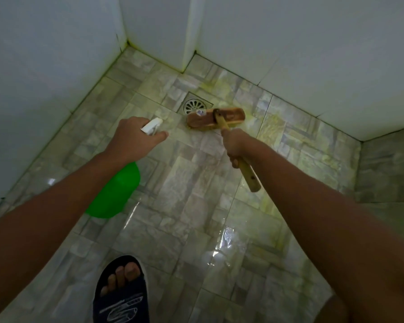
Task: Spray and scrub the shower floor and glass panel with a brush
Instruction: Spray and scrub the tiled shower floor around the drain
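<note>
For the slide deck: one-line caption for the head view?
Right hand scrubs the wet shower floor beside the drain with a brush; left hand holds a green spray bottle.

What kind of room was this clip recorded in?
Most likely a shower or small bathroom: a wet tiled floor with a round metal floor drain, closed in by plain white walls. The scrubbing brush and green spray bottle fit that.

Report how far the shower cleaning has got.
Done: the floor tiles look wet, with yellowish-green residue near the walls. In hand: the right hand holds the brush down beside the drain; the left hand grips the green spray bottle. Left: no glass panel scrubbing shows here.
</note>
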### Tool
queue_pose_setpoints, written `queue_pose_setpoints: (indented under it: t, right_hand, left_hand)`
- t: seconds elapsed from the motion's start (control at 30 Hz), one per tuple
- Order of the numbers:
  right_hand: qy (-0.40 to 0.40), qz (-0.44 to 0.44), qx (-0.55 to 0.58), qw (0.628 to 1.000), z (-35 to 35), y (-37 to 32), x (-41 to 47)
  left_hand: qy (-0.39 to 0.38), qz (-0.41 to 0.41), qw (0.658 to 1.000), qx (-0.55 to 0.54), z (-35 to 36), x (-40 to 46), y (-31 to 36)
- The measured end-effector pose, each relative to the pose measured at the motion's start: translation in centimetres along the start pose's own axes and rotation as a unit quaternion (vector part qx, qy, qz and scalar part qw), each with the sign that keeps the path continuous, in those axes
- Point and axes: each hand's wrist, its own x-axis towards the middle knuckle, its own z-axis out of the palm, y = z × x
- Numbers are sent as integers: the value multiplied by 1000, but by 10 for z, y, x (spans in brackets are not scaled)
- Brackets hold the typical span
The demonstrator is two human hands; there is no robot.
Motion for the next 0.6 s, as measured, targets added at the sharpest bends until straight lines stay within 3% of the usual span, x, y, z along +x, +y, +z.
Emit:
queue_pose_setpoints:
  t: [0.3, 0.47, 0.6]
  right_hand:
    - [-38, 77, -52, 995, 22, 100, -88]
    - [30, 99, -9, 995, 2, 105, -62]
    - [26, 85, 1, 996, -6, 100, -49]
  left_hand:
    - [-15, 24, 999, -19, 5, -1, -6]
    - [-45, 34, 998, -21, 19, 12, 6]
    - [-52, 33, 998, -14, 29, 32, 29]
